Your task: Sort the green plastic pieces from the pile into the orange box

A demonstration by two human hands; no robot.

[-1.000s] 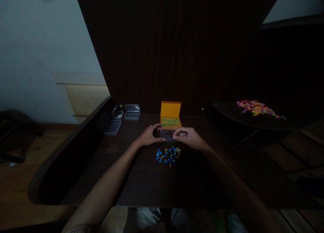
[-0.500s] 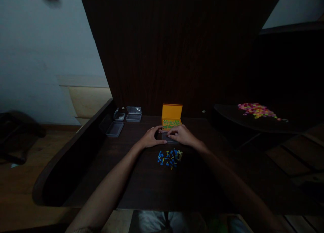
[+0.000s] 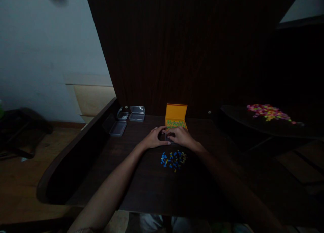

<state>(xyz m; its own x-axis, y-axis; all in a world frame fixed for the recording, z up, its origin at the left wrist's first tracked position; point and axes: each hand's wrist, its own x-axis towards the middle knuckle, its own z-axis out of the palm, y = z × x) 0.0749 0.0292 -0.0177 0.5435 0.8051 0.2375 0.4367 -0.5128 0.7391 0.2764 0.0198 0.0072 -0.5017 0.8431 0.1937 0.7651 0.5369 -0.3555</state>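
My left hand (image 3: 152,139) curves around the left side of a small clear plastic box (image 3: 166,137), thumb at the near edge and fingers at the far edge. Over that box is my right hand (image 3: 183,138), its fingers curled and drawn together; whatever they pinch is hidden. Just behind both hands stands an orange case (image 3: 176,111) with its lid up and several green pieces (image 3: 174,124) inside. A loose scatter of small blue and yellow pieces (image 3: 165,161) lies on the table in front of the hands, with pale beige ones (image 3: 183,156) at its right side.
Several clear plastic boxes, such as an open one (image 3: 137,116) and a nearer one (image 3: 117,128), stand at the back left. A raised side panel (image 3: 76,148) bounds the dark table (image 3: 141,192) on the left. Bright pink and yellow pieces (image 3: 269,112) are heaped on a shelf (image 3: 235,116) at right.
The whole view has shifted, so most things appear slightly farther right. My left hand stays around the box; my right hand remains over it, its fingers moving slightly.
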